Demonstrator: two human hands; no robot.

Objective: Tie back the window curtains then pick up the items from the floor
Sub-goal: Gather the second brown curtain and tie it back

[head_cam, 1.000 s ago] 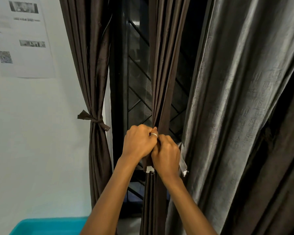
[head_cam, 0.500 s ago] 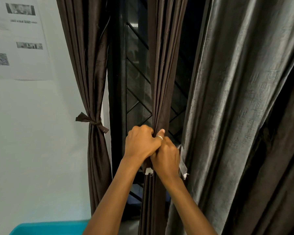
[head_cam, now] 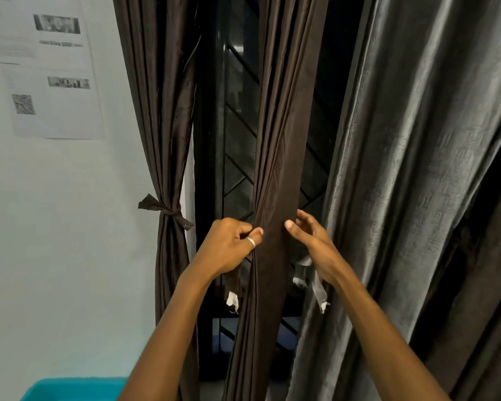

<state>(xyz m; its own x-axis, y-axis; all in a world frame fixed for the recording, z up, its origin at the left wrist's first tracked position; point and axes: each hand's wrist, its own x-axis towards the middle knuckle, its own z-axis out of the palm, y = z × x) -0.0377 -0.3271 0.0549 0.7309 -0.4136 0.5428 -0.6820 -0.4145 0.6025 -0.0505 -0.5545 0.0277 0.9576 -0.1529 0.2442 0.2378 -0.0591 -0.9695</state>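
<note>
A dark brown curtain panel (head_cam: 281, 157) hangs gathered in front of the barred window (head_cam: 237, 140). My left hand (head_cam: 229, 247) pinches its left edge together with a brown tie strip (head_cam: 232, 287) whose frayed white end dangles below. My right hand (head_cam: 315, 247) is at the panel's right side with fingers spread; a grey strip end (head_cam: 318, 290) hangs under its palm, and the grip on it is hidden. A second brown curtain (head_cam: 162, 111) at the left is bound with a knotted tie (head_cam: 168, 212).
A wide grey curtain (head_cam: 411, 169) fills the right side, close against my right forearm. A printed paper sheet (head_cam: 47, 70) is stuck on the pale wall at upper left. A turquoise plastic bin (head_cam: 75, 389) sits at the bottom left.
My hands, clasped together on the middle panel before, have parted to its two sides. The right hand's fingers have opened and the strip ends now hang apart.
</note>
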